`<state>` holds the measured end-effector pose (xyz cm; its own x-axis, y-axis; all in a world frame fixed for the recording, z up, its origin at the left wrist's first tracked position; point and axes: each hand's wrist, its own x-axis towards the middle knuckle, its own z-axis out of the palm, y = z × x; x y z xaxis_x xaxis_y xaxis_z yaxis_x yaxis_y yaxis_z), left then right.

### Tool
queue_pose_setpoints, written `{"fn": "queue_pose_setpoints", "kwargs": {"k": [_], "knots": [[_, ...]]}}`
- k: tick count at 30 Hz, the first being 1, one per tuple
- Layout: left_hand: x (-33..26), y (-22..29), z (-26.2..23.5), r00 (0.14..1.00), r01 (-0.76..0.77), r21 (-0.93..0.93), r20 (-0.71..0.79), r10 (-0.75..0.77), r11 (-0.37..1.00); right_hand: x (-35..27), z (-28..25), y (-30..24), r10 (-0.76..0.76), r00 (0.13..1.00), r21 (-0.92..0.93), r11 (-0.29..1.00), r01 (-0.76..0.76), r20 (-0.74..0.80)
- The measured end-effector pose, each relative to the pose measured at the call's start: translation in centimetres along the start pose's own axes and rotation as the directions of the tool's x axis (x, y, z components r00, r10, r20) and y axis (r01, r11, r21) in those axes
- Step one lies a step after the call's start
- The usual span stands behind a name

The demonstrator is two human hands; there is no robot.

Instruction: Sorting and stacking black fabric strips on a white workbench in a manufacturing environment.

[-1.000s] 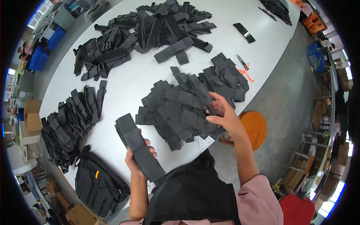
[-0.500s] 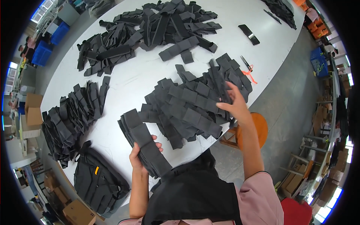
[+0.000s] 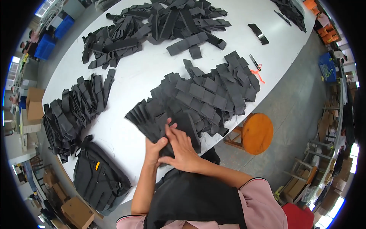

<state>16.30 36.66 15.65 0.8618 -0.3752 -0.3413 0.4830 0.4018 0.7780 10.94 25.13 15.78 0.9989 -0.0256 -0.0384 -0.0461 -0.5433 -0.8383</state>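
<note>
My left hand (image 3: 153, 149) is closed around the lower part of a bundle of black fabric strips (image 3: 146, 116), whose far ends fan out. Over the same bundle is my right hand (image 3: 182, 149), its thumb and fingers about a blurred black strip (image 3: 167, 103) that runs up from the fingertips. How firmly the right fingers grip is partly hidden. Just beyond and to the right of my hands lies a loose heap of folded black strips (image 3: 207, 91) on the white table (image 3: 129, 76).
More strips form a large pile (image 3: 167, 23) at the far side and a row (image 3: 76, 110) on the left. A black backpack (image 3: 99, 175) lies at the near left edge. Scissors (image 3: 254, 62) with orange cord and a dark curved piece (image 3: 258, 34) lie right. A wooden stool (image 3: 257, 133) stands beside the table.
My right hand has come from the heap on the right to the bundle in my left hand. The bundle has tilted and its strips have fanned out.
</note>
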Motion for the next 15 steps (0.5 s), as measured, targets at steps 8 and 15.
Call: {"fn": "queue_pose_setpoints", "kwargs": {"k": [8,15], "knots": [[-2.3,0.7,-4.5,0.917,0.077,-0.147,-0.379,-0.128,0.986,-4.0,-2.4,3.6,-0.059,0.956,-0.031,0.998,0.052,-0.289],[-2.1,1.5,-2.3,0.922,0.078,-0.084,-0.373,-0.103,0.993,-4.2,1.8,10.3,0.132,0.984,-0.144,0.978,-0.149,-0.120]]}}
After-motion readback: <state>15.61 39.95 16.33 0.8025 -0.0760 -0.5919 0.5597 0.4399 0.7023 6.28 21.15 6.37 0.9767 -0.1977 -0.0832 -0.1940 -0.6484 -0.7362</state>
